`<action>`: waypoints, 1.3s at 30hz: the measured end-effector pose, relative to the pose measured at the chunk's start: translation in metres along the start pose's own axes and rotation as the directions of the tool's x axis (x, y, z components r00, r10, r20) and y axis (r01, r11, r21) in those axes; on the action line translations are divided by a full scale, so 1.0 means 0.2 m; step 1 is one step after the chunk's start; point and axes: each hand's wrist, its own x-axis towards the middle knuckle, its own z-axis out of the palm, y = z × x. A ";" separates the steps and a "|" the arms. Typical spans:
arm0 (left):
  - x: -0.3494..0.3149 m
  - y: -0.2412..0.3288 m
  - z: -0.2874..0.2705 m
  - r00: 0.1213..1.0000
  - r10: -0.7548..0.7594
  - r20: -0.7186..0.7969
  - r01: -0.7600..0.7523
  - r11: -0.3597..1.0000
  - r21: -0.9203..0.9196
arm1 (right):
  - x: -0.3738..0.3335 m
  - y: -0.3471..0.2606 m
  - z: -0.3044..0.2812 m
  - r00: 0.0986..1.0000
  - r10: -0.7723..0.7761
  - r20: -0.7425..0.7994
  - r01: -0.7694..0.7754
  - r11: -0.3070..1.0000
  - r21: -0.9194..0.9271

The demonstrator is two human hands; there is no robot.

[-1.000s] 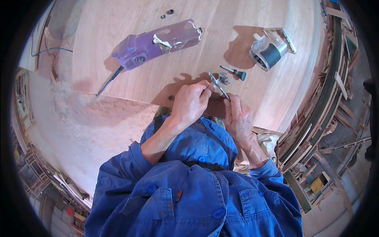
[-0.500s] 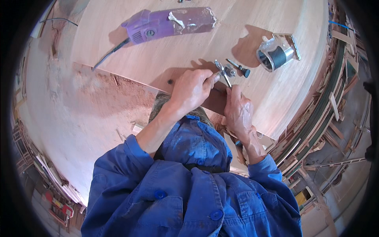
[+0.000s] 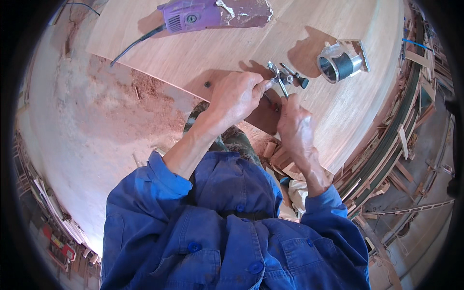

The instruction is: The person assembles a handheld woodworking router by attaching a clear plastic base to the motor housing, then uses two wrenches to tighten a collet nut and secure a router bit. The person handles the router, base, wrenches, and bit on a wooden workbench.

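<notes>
My left hand is closed around the handle end of a small metal wrench over a large plywood sheet. My right hand grips a second thin metal tool just beneath it. Both tools meet at a small dark-tipped metal fitting lying on the sheet. My sleeves are blue.
A purple corded power tool lies at the sheet's far edge, its cable trailing left. A round metal router base with a clear plate stands to the right. Reddish sawdust covers the floor at left; wood offcuts pile up at right.
The view has shifted so the sheet and tools sit higher in the frame. Both hands stay together on the small metal tools, now slightly further right.
</notes>
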 end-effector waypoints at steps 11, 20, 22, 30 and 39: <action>0.00 0.03 -0.02 0.993 -0.109 0.035 0.109 0.994 0.009 | -0.07 0.01 -0.03 0.971 -0.103 -0.214 0.168 0.934 0.316; 0.00 -0.01 0.01 0.999 -0.033 -0.019 0.033 0.999 -0.028 | -0.03 0.07 0.03 0.995 -0.082 -0.055 0.089 0.985 0.149; 0.00 -0.02 0.01 0.998 -0.051 -0.023 0.050 0.998 -0.039 | -0.02 -0.03 -0.13 0.954 -0.199 -0.225 0.255 0.932 0.259; -0.01 0.01 0.03 0.996 -0.011 -0.083 0.013 1.000 0.021 | 0.01 0.03 -0.07 0.997 -0.064 0.045 0.059 0.993 0.099; 0.00 0.04 0.01 0.994 -0.112 0.006 0.112 0.994 -0.002 | -0.04 0.06 -0.02 0.996 -0.083 -0.026 0.086 0.987 0.139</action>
